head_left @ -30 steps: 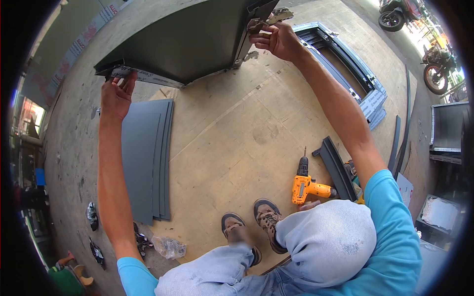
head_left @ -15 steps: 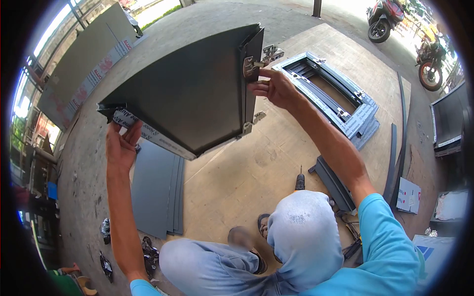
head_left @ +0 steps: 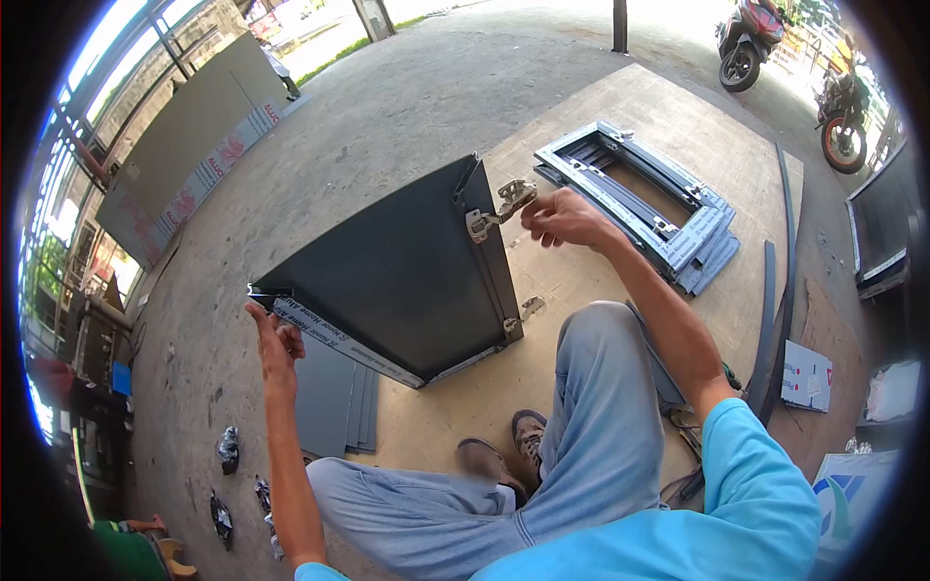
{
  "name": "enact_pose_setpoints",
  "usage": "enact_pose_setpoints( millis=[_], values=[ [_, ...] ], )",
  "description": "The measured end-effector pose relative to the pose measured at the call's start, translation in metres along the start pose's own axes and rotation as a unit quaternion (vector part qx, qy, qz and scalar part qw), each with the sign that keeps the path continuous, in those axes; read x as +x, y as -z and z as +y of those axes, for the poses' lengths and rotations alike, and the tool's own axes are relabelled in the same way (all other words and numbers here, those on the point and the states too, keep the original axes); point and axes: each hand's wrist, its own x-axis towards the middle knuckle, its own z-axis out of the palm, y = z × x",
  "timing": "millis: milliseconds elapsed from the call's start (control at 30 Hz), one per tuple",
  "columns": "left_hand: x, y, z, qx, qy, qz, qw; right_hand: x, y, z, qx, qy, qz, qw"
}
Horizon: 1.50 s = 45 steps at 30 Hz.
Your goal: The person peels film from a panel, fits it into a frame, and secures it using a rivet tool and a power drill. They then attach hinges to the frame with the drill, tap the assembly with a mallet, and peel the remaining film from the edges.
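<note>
A dark cabinet door (head_left: 387, 271) with an aluminium frame is tilted up in front of me, printed film along its lower edge. My left hand (head_left: 279, 353) supports its left corner, thumb up the outer side and fingers curled below. On the door's right side, a metal hinge (head_left: 516, 196) sticks out from the upper part. My right hand (head_left: 572, 221) is closed, its fingertips at the free end of that hinge; the exact grip is partly hidden. A second hinge (head_left: 528, 308) juts out lower down the same side.
Stacked frames (head_left: 635, 198) with hinges lie on the plywood sheet (head_left: 668, 107). Dark flat panels (head_left: 334, 412) rest beyond my left knee. Long dark strips (head_left: 770, 334) lie to the right. A large board (head_left: 184, 145) leans at the far left, and motorcycles (head_left: 746, 53) stand at the back right.
The door has come down and now sits lower, with both hands lowered along with it. The upper hinge arm is swung outward. My right knee has risen, hiding the drill.
</note>
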Motion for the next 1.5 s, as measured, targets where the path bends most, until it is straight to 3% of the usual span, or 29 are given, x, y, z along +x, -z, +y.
enact_pose_setpoints(
  millis=[33, 100, 167, 233, 333, 367, 433, 467, 533, 567, 633, 867, 1167, 1500],
  values=[
    [-0.002, 0.0, -0.005, 0.051, -0.018, 0.02, 0.998, 0.001, 0.008, -0.003, -0.066, 0.035, 0.064, 0.995],
    [0.0, 0.0, -0.018, 0.056, -0.024, 0.05, 0.997, 0.0, 0.007, -0.016, 0.029, 0.149, 0.248, 0.957],
    [0.005, -0.005, -0.02, 0.059, -0.043, 0.079, 0.994, -0.01, 0.008, -0.043, -0.049, 0.116, 0.23, 0.965],
    [0.003, -0.014, -0.022, 0.06, -0.103, 0.163, 0.979, -0.001, -0.002, -0.048, 0.056, 0.215, 0.218, 0.95],
    [0.007, -0.032, -0.015, -0.053, -0.143, 0.143, 0.978, 0.006, -0.027, -0.064, 0.071, 0.18, 0.171, 0.966],
    [0.006, -0.039, -0.008, -0.055, -0.142, 0.144, 0.978, 0.014, -0.041, -0.064, 0.11, 0.196, 0.186, 0.956],
    [0.0, -0.052, 0.009, -0.026, -0.121, 0.117, 0.985, -0.006, -0.06, -0.094, 0.068, 0.104, 0.225, 0.967],
    [0.002, -0.059, 0.009, -0.025, -0.117, 0.129, 0.984, 0.001, -0.075, -0.088, 0.099, 0.134, 0.286, 0.944],
    [0.009, -0.07, 0.008, -0.083, -0.143, 0.238, 0.957, 0.01, -0.095, -0.089, 0.155, 0.167, 0.354, 0.907],
    [0.007, -0.07, 0.009, -0.081, -0.136, 0.244, 0.957, 0.011, -0.098, -0.092, 0.173, 0.163, 0.369, 0.898],
    [0.002, -0.075, 0.023, -0.155, -0.112, 0.221, 0.956, 0.023, -0.1, -0.092, 0.213, 0.164, 0.375, 0.887],
    [0.001, -0.077, 0.024, -0.142, -0.122, 0.24, 0.952, 0.03, -0.097, -0.092, 0.27, 0.165, 0.349, 0.882],
    [0.003, -0.076, 0.026, -0.168, -0.138, 0.257, 0.942, 0.034, -0.094, -0.098, 0.372, 0.203, 0.358, 0.832],
    [-0.001, -0.079, 0.027, -0.185, -0.138, 0.244, 0.942, 0.044, -0.092, -0.094, 0.351, 0.179, 0.343, 0.853]
  ],
)
